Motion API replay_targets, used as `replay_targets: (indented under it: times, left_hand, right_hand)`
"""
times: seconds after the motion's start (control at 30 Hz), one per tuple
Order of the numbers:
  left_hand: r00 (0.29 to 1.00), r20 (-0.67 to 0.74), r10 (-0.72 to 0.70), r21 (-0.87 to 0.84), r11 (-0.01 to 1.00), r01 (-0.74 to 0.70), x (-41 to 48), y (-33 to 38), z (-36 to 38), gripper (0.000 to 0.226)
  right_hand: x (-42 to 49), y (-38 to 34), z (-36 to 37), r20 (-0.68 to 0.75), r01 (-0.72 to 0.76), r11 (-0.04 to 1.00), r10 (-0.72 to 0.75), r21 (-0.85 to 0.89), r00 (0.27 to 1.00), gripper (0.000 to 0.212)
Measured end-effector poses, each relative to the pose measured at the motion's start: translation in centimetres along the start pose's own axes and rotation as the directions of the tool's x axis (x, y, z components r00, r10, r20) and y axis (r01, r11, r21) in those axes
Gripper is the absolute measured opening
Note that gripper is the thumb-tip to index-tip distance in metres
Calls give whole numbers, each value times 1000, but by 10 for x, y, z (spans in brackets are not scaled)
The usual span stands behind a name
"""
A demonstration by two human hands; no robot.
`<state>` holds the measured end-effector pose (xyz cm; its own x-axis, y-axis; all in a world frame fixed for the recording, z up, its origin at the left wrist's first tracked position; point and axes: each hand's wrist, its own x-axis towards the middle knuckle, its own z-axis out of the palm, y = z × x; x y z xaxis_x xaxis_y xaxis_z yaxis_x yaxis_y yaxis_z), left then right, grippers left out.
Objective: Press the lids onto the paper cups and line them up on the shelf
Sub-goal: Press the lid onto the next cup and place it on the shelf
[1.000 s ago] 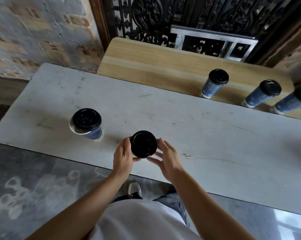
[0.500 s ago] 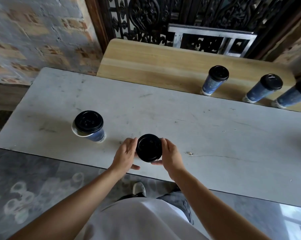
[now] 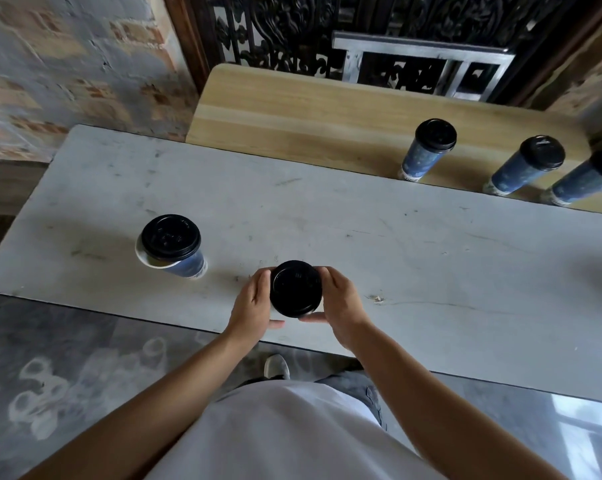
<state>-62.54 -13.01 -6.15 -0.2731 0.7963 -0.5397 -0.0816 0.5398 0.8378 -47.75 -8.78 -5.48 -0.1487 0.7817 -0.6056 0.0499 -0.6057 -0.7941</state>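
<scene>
Left hand [image 3: 253,304] and right hand [image 3: 341,303] clasp the lid [image 3: 295,288] (thumbs seemingly underneath).

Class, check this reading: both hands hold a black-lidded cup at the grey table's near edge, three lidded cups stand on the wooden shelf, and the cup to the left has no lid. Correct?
Not quite. The head view shows the cup to the left does carry a black lid, sitting off-centre on its rim. The rest holds.

- A plain white shirt [image 3: 285,434] covers my torso.
- My left hand [image 3: 253,306], right hand [image 3: 341,303] and forearms [image 3: 175,386] are bare.
- Dark grey trousers [image 3: 356,388], right of one pale shoe [image 3: 276,366].
</scene>
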Motion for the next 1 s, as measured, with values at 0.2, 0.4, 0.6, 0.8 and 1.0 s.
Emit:
replay_targets:
  times: [0.2,0.4,0.6,0.8,1.0]
  left_hand:
    - [995,-83,-60,-129,990,49,-13,-6,7,24]
    - [974,-81,-213,-31,977,211,-6,0,3,40]
    - [984,-52,-169,85,981,173,5,8,-3,47]
    - [998,-59,23,98,995,-17,9,5,-2,19]
    - [998,8,66,44,997,-66,7,6,5,27]
  right_hand:
    - [-8,8,-6,19,-26,970,22,243,1000,28]
    - [-11,8,-6,23,-59,976,55,210,998,38]
    - [-8,6,-5,-8,27,997,-26,76,1000,35]
    - [-5,6,0,-62,48,999,-48,-4,997,33]
    - [-3,6,1,-76,29,998,-25,51,997,31]
